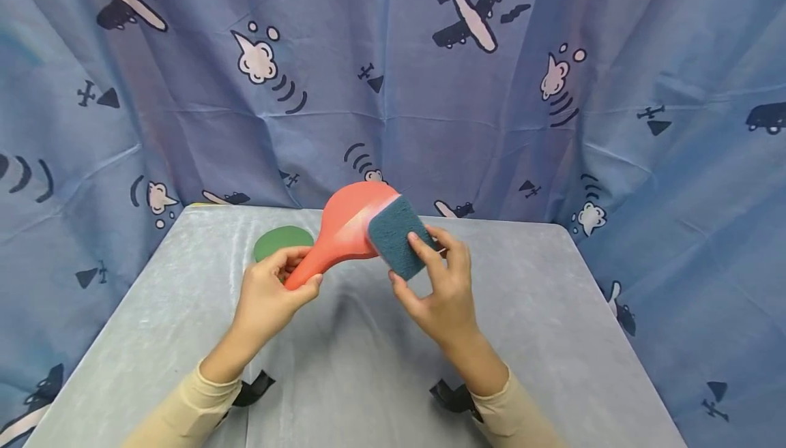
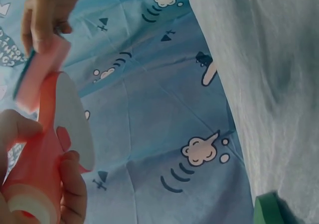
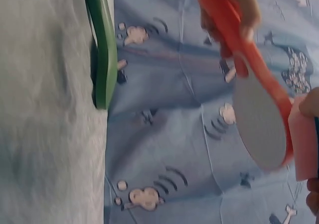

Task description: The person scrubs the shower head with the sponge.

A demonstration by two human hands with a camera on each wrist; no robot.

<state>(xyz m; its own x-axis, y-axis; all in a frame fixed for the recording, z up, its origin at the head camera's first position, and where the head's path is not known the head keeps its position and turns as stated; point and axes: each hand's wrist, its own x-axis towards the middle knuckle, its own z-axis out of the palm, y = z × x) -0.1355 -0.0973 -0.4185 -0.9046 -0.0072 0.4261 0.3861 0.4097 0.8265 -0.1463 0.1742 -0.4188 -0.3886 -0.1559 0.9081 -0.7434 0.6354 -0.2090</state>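
Observation:
My left hand [image 1: 267,298] grips the handle of an orange-red paddle [image 1: 353,219] with a round head, raised above the table and tilted. In the left wrist view, the paddle's other face [image 2: 72,119] is flat and pale grey. My right hand [image 1: 445,291] pinches a scouring sponge [image 1: 399,240] between thumb and fingers. Its teal rough side faces me in the head view, while the pink foam side [image 3: 303,144] lies against the orange back of the paddle's head. Behind the left hand, a similar green thing [image 1: 282,240] rests on the table, partly hidden.
A grey cloth covers the table [image 1: 522,311]. A blue curtain [image 1: 381,93] printed with planes and clouds hangs behind and beside it. Black straps [image 1: 451,397] hang at both wrists, below the beige sleeves [image 1: 518,410].

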